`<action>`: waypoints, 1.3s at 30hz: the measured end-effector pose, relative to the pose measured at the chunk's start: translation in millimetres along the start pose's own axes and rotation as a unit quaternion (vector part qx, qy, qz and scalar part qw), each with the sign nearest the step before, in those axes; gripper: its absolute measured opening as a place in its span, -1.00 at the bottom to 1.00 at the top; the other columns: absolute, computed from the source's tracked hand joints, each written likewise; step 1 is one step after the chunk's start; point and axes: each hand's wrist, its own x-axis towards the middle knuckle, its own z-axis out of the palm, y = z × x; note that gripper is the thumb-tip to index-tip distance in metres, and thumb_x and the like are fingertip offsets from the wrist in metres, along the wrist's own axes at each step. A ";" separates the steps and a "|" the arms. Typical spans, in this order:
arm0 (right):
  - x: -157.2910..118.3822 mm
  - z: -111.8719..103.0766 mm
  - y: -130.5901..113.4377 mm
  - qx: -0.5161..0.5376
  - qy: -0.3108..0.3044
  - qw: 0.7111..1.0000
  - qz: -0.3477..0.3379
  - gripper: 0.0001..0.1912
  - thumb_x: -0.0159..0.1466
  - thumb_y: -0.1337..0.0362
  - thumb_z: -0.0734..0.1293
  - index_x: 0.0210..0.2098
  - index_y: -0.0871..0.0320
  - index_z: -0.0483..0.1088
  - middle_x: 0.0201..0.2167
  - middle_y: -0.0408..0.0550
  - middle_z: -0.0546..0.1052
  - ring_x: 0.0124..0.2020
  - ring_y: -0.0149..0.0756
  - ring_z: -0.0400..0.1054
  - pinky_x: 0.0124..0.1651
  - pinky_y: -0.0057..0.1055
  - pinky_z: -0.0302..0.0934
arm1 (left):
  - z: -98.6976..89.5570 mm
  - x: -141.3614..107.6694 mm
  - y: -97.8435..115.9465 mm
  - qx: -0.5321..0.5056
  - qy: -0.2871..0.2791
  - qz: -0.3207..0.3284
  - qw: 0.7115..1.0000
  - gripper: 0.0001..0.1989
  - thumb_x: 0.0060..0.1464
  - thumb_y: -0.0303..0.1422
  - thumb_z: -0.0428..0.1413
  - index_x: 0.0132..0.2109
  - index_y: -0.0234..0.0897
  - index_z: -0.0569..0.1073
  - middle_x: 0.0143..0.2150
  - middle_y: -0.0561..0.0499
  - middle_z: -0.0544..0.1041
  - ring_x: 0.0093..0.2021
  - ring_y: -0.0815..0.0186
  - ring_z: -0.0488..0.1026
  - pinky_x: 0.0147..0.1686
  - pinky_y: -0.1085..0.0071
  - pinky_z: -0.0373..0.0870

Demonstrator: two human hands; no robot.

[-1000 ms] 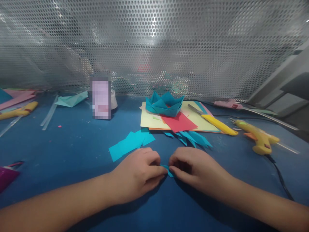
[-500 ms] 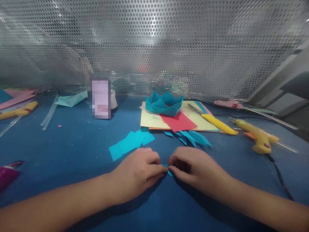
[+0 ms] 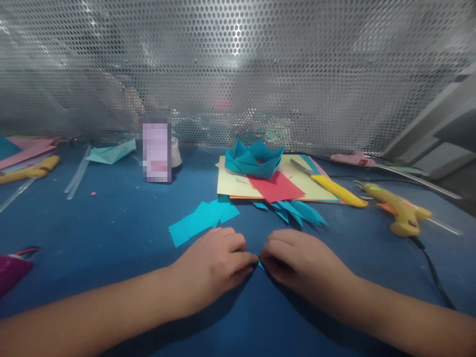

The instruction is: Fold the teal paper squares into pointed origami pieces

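Observation:
Between my hands a small piece of blue paper (image 3: 261, 265) shows, mostly hidden by the fingers. My left hand (image 3: 223, 260) is closed on its left side, fingertips pinched. From the right, my right hand (image 3: 297, 258) is closed too, its fingertips pressed at the paper's other edge. Flat blue paper pieces (image 3: 203, 218) lie just beyond my left hand. Past my right hand are several folded, pointed blue pieces (image 3: 297, 210). Farther back, a folded blue paper ring (image 3: 255, 158) with points rests on a stack of coloured sheets (image 3: 232, 186), beside a red paper (image 3: 278, 186).
A yellow cutter (image 3: 338, 190) lies on the stack's right edge. Right of it are a yellow glue gun (image 3: 403, 210) with a black cord and a pink one (image 3: 351, 158). A blurred phone-like screen (image 3: 156, 151) stands at the back left. Behind rises a perforated metal panel (image 3: 238, 79).
My right hand's fingers have drawn closer together and curled further over the small blue paper, less of which shows now. My left hand has barely moved.

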 end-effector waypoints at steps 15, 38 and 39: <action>-1.4 -16.4 -2.7 -0.135 -0.081 0.973 -0.167 -0.66 0.30 0.55 0.05 -0.34 0.26 0.42 -0.49 0.00 0.39 -0.50 -0.27 0.15 -0.50 -0.36 0.06 | 5.0 -3.2 -2.6 -0.024 0.041 -0.005 0.999 -0.81 0.21 -0.40 0.02 -0.17 -0.25 0.54 -0.44 0.03 0.43 -0.43 0.31 0.30 -0.42 0.35 0.13; -3.9 -16.3 -3.1 -0.171 -0.092 0.960 -0.200 -0.75 0.25 0.53 0.14 -0.29 0.29 0.43 -0.47 0.02 0.41 -0.50 -0.25 0.16 -0.52 -0.34 0.03 | 2.6 -1.1 -4.3 0.061 0.071 0.053 0.994 -0.77 0.24 -0.37 -0.03 -0.19 -0.29 0.52 -0.43 0.01 0.44 -0.46 0.30 0.26 -0.44 0.34 0.13; -4.2 -15.9 -3.1 -0.172 -0.091 0.960 -0.200 -0.76 0.25 0.53 0.14 -0.29 0.29 0.43 -0.47 0.02 0.42 -0.49 -0.25 0.16 -0.52 -0.34 0.03 | 3.2 -1.0 -4.6 0.064 0.071 0.054 0.994 -0.78 0.24 -0.37 -0.03 -0.19 -0.29 0.52 -0.43 0.01 0.44 -0.46 0.30 0.25 -0.45 0.34 0.13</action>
